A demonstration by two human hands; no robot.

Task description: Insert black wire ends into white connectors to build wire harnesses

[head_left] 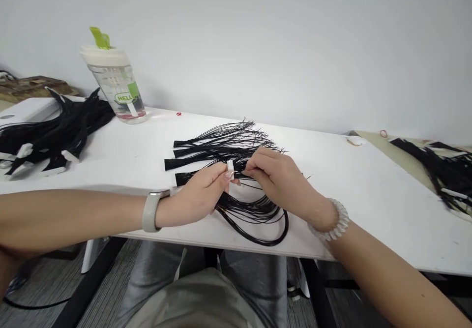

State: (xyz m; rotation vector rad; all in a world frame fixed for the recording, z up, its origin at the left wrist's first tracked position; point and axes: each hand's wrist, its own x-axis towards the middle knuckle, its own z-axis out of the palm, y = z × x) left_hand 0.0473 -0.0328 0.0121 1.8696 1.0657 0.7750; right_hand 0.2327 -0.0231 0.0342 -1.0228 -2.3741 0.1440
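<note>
Near the middle of the white table, my left hand (201, 190) is closed on a small white connector (230, 168), pinched at the fingertips. Just to its right, my right hand (278, 178) pinches a thin black wire close to the connector. Looped black wires (254, 210) hang below both hands and curve near the table's front edge. Behind the hands lie several bundles of black wires (188, 162), bound at their left ends and fanned out to the right. Whether the wire tip is inside the connector cannot be made out.
A clear bottle (120, 89) with a white lid stands at the back left, beside a pile of black cables (55, 131) with white connectors. More black cables (438, 168) lie at the far right. A small red ring (179, 114) rests near the wall on the white table (368, 205).
</note>
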